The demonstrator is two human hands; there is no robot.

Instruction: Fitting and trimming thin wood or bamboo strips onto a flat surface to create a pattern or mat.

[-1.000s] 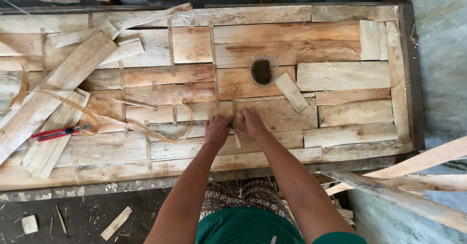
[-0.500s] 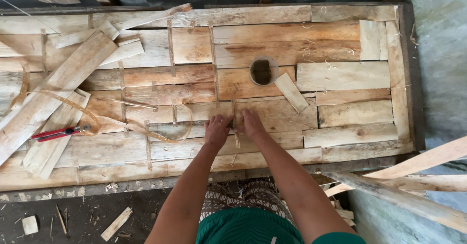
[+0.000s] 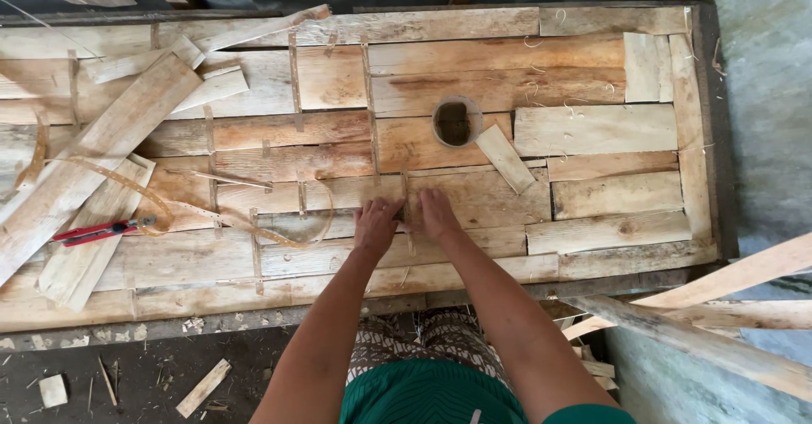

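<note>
Your left hand point(image 3: 376, 222) and right hand point(image 3: 437, 214) press on a panel point(image 3: 592, 128) of raw, unfinished wood veneer pieces, matt and rough-grained, pale tan with orange-brown streaks. A thin wooden strip point(image 3: 407, 208) between your hands looks splintery. Loose veneer offcuts point(image 3: 93, 162) at your left show the same dry, fibrous surface. The pliers point(image 3: 89, 233) have glossy red plastic grips and dull metal jaws. Your green garment point(image 3: 440, 394) is matt cloth.

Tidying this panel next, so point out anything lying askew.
A short loose board lies diagonally beside the round hole, across the level rows. Long planks at the left slant over the panel, near red-handled pliers.
</note>
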